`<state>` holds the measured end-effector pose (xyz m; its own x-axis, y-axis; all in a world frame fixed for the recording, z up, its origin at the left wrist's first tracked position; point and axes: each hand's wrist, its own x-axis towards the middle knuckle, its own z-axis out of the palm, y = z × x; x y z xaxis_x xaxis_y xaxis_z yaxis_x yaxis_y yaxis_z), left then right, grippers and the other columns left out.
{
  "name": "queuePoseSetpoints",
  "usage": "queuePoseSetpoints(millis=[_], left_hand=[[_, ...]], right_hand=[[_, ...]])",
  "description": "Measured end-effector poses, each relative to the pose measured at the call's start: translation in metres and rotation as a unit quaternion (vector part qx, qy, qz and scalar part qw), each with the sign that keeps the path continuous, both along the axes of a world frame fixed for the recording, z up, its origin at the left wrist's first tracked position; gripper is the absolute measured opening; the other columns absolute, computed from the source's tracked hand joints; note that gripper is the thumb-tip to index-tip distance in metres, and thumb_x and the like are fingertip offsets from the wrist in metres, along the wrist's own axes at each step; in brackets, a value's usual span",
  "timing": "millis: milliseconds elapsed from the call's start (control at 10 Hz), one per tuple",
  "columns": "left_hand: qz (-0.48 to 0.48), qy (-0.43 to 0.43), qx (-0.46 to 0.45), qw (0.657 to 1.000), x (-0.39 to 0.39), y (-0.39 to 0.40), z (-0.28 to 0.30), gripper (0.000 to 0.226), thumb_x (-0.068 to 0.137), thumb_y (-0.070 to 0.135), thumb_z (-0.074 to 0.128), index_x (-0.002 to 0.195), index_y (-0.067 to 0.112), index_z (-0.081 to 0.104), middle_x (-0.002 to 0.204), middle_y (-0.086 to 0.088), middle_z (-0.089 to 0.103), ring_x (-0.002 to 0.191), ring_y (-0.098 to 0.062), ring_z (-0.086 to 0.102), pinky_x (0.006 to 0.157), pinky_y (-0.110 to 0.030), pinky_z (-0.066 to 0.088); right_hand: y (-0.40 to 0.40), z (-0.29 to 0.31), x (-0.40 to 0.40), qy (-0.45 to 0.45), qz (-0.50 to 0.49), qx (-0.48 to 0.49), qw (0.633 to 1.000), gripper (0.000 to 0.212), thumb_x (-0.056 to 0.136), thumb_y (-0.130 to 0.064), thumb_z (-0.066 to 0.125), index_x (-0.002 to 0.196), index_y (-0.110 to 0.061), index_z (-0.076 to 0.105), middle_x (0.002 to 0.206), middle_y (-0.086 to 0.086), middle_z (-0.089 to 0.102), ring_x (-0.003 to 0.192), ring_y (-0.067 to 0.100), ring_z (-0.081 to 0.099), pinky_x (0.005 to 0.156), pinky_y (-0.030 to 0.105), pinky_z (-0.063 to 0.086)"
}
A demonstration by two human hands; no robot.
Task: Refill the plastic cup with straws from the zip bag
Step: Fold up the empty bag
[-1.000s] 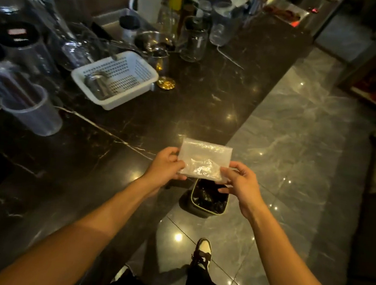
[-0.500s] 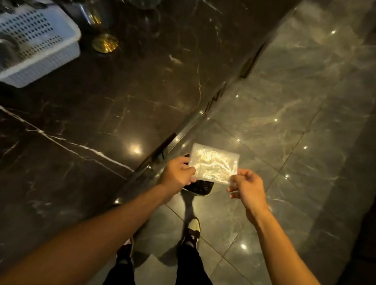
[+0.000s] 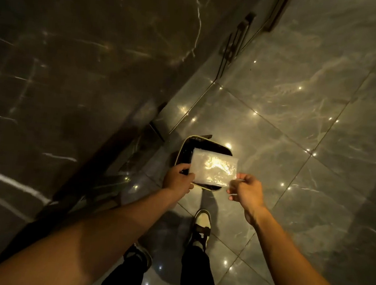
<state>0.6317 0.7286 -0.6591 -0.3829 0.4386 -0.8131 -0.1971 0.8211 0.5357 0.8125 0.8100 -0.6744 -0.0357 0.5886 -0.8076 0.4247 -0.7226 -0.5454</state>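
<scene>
The left hand [image 3: 177,179] and right hand [image 3: 245,190] each pinch a lower corner of the flat, seemingly empty zip bag [image 3: 213,167], now carried off the marble counter [image 3: 74,59] to directly above the floor bin [image 3: 187,146]. That suggests disposal; the plastic cup has dropped out of view.

Glossy tiled floor [image 3: 304,97] carries a dark bin [image 3: 187,147]
</scene>
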Motion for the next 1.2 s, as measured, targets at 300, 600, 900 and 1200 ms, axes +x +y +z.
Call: queuePoseSetpoints(millis=[300, 600, 900, 1200], left_hand=[[-0.002, 0.027, -0.065, 0.998, 0.0, 0.019, -0.154, 0.027, 0.096, 0.007, 0.065, 0.122, 0.005, 0.068, 0.1, -0.013, 0.072, 0.091, -0.03, 0.072, 0.085, -0.04, 0.061], [0.012, 0.05, -0.052, 0.997, -0.008, 0.046, -0.215, 0.022, 0.097, 0.009, 0.063, 0.118, 0.006, 0.068, 0.102, -0.014, 0.072, 0.088, -0.023, 0.068, 0.08, -0.033, 0.058], [0.009, 0.056, -0.054, 0.997, -0.014, 0.064, -0.235, 0.025, 0.095, 0.011, 0.065, 0.12, 0.009, 0.069, 0.112, -0.016, 0.074, 0.101, -0.033, 0.072, 0.092, -0.043, 0.06], [-0.036, 0.043, -0.051, 0.997, -0.015, 0.065, -0.231, 0.051, 0.095, 0.013, 0.069, 0.144, 0.008, 0.054, 0.138, -0.016, 0.063, 0.125, -0.033, 0.062, 0.104, -0.04, 0.052]], right_hand=[[0.009, -0.137, -0.008, -0.04, -0.001, -0.033, 0.999, 0.021, 0.1, 0.008, 0.054, 0.094, -0.011, 0.059, 0.084, 0.014, 0.065, 0.064, 0.021, 0.062, 0.054, 0.03, 0.054], [0.04, -0.206, -0.023, -0.06, 0.013, -0.019, 0.998, 0.024, 0.095, 0.007, 0.057, 0.088, -0.016, 0.056, 0.078, 0.013, 0.063, 0.06, 0.022, 0.06, 0.049, 0.029, 0.047], [0.059, -0.23, -0.029, -0.111, 0.082, 0.016, 0.99, 0.017, 0.089, -0.004, 0.066, 0.086, -0.021, 0.063, 0.091, 0.016, 0.074, 0.081, 0.033, 0.073, 0.073, 0.048, 0.064], [0.06, -0.224, -0.033, -0.202, 0.204, 0.066, 0.955, 0.026, 0.095, -0.018, 0.066, 0.115, -0.004, 0.075, 0.11, 0.019, 0.077, 0.104, 0.038, 0.073, 0.085, 0.04, 0.059]])
